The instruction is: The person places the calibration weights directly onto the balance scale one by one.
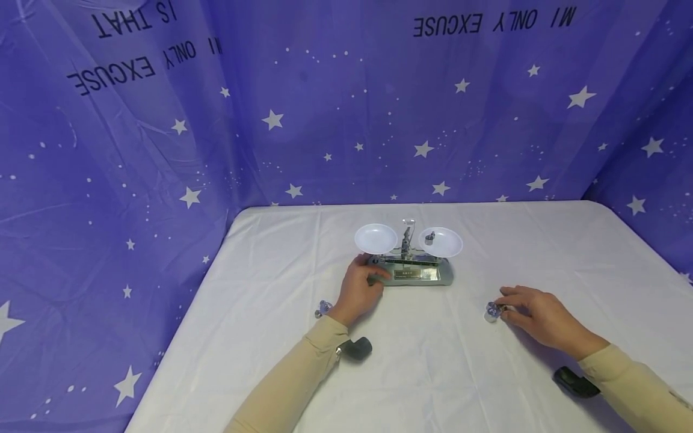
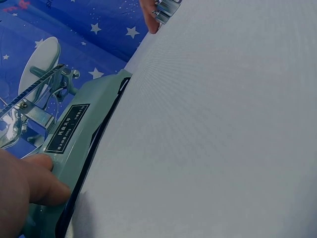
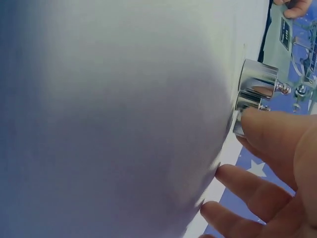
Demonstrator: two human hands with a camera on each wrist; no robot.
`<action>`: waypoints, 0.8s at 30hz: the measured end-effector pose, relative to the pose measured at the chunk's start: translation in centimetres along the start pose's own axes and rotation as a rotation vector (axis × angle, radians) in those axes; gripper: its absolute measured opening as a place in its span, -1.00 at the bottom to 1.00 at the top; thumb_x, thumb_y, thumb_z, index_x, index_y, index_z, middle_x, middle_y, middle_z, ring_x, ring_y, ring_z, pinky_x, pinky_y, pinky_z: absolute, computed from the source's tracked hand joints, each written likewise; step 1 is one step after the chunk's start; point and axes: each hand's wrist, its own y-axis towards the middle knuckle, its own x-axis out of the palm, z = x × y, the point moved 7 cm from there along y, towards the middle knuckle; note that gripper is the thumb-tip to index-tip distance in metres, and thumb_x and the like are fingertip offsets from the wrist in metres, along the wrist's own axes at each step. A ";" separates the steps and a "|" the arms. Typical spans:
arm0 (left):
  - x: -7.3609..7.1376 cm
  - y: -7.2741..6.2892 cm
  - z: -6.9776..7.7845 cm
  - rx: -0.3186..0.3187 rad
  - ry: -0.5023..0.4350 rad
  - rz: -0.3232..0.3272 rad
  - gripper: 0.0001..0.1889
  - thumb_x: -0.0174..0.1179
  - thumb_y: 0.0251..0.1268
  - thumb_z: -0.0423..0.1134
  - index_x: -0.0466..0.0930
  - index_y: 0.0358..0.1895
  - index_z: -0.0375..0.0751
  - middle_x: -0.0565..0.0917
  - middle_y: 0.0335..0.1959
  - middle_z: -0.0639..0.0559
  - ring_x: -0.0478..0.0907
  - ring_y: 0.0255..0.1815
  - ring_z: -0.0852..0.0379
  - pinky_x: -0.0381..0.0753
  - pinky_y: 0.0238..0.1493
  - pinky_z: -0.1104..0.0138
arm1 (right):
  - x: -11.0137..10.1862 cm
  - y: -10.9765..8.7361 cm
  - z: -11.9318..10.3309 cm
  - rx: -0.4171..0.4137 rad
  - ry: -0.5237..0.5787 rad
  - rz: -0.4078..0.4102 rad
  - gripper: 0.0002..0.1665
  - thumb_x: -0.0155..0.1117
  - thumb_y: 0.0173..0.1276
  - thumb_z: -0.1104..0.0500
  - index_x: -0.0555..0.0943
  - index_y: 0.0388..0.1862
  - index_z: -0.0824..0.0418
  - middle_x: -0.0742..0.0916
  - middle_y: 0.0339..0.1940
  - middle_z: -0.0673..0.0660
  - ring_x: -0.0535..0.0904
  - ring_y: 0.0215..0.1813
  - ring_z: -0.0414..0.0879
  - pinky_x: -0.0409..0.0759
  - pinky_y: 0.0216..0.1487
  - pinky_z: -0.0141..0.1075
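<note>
A balance scale (image 1: 409,275) with a grey-green base and two white pans stands near the middle of the table. My left hand (image 1: 358,291) holds the left end of its base; in the left wrist view the fingers (image 2: 52,191) lie against the base's front. On the right pan (image 1: 449,245) sits a small metal weight (image 1: 429,239), while the left pan (image 1: 376,239) is bare. To the right, my right hand (image 1: 544,316) pinches a small knobbed metal weight (image 3: 247,100) with thumb and forefinger. A larger metal weight (image 3: 258,79) stands beside it.
Left of my left wrist lie several small shiny metal pieces (image 1: 323,308). A white cloth covers the table (image 1: 422,373). Purple star-printed curtains (image 1: 346,108) hang behind and at both sides. Black wrist-camera mounts (image 1: 575,382) sit under both forearms.
</note>
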 end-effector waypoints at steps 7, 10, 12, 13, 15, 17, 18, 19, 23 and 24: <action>0.0 0.0 0.0 0.012 0.013 0.009 -0.79 0.20 -0.07 -0.56 0.79 -0.39 -0.32 0.58 0.28 -0.33 0.51 0.36 -0.25 0.44 0.46 0.00 | -0.6 0.6 0.3 0.099 0.016 -0.032 -0.67 0.41 0.20 0.36 0.74 -0.01 0.30 0.83 -0.07 0.26 0.77 -0.04 0.07 0.73 -0.09 -0.09; 0.0 0.0 -0.1 0.017 0.016 0.008 -0.79 0.20 -0.07 -0.57 0.79 -0.39 -0.32 0.59 0.27 -0.33 0.52 0.35 -0.25 0.44 0.46 0.00 | -0.8 0.9 0.3 0.149 0.045 -0.052 -0.68 0.37 0.26 0.36 0.73 0.02 0.28 0.83 -0.09 0.22 0.69 -0.09 -0.22 0.70 -0.17 -0.26; 0.1 0.0 -0.1 0.019 0.018 0.010 -0.79 0.20 -0.07 -0.57 0.79 -0.39 -0.32 0.59 0.27 -0.33 0.52 0.35 -0.25 0.44 0.46 -0.01 | -1.0 1.1 0.4 0.171 0.060 -0.057 -0.67 0.35 0.28 0.35 0.72 0.04 0.28 0.82 -0.06 0.24 0.65 -0.10 -0.30 0.68 -0.18 -0.31; 0.1 0.0 -0.2 0.020 0.018 0.010 -0.79 0.19 -0.07 -0.57 0.79 -0.39 -0.32 0.59 0.27 -0.33 0.51 0.36 -0.25 0.44 0.46 -0.01 | -1.0 1.1 0.4 0.182 0.066 -0.060 -0.67 0.34 0.30 0.35 0.72 0.05 0.29 0.82 -0.05 0.25 0.63 -0.12 -0.33 0.66 -0.20 -0.34; 0.1 0.1 -0.2 0.020 0.019 0.010 -0.78 0.19 -0.07 -0.57 0.79 -0.39 -0.33 0.58 0.28 -0.34 0.51 0.37 -0.26 0.43 0.46 0.00 | -1.1 1.3 0.4 0.194 0.076 -0.062 -0.67 0.33 0.32 0.34 0.71 0.07 0.30 0.81 -0.03 0.27 0.62 -0.15 -0.32 0.64 -0.21 -0.37; 0.1 0.1 -0.1 0.018 0.019 0.008 -0.79 0.19 -0.07 -0.57 0.79 -0.39 -0.33 0.58 0.30 -0.34 0.50 0.38 -0.26 0.43 0.47 0.00 | -1.1 1.4 0.4 0.199 0.086 -0.063 -0.67 0.32 0.34 0.33 0.70 0.09 0.32 0.81 -0.01 0.29 0.63 -0.18 -0.27 0.62 -0.23 -0.39; 0.1 0.1 -0.1 0.019 0.016 0.007 -0.79 0.20 -0.07 -0.57 0.79 -0.39 -0.34 0.57 0.30 -0.34 0.49 0.38 -0.27 0.42 0.48 -0.01 | -1.1 1.4 0.4 0.202 0.091 -0.063 -0.67 0.31 0.35 0.33 0.69 0.09 0.32 0.80 -0.01 0.29 0.64 -0.19 -0.25 0.61 -0.23 -0.41; 0.1 0.1 0.0 0.020 0.014 0.006 -0.79 0.20 -0.07 -0.57 0.79 -0.39 -0.34 0.57 0.30 -0.34 0.49 0.39 -0.27 0.42 0.48 -0.01 | -1.1 1.4 0.4 0.202 0.097 -0.059 -0.67 0.31 0.36 0.33 0.69 0.09 0.32 0.80 -0.01 0.28 0.64 -0.20 -0.26 0.60 -0.24 -0.42; 0.0 0.1 0.2 0.018 0.008 0.001 -0.79 0.21 -0.06 -0.58 0.79 -0.39 -0.33 0.57 0.31 -0.34 0.49 0.39 -0.27 0.41 0.48 -0.02 | -1.3 1.5 0.4 0.194 0.124 -0.033 -0.69 0.31 0.36 0.33 0.70 0.07 0.33 0.81 -0.03 0.29 0.61 -0.21 -0.41 0.59 -0.25 -0.47; 0.0 0.0 0.2 0.015 0.003 -0.001 -0.79 0.21 -0.06 -0.58 0.79 -0.38 -0.34 0.56 0.31 -0.35 0.48 0.39 -0.28 0.40 0.49 -0.02 | -1.3 1.5 0.4 0.194 0.129 -0.024 -0.69 0.32 0.36 0.33 0.70 0.07 0.33 0.81 -0.03 0.29 0.60 -0.20 -0.45 0.60 -0.25 -0.48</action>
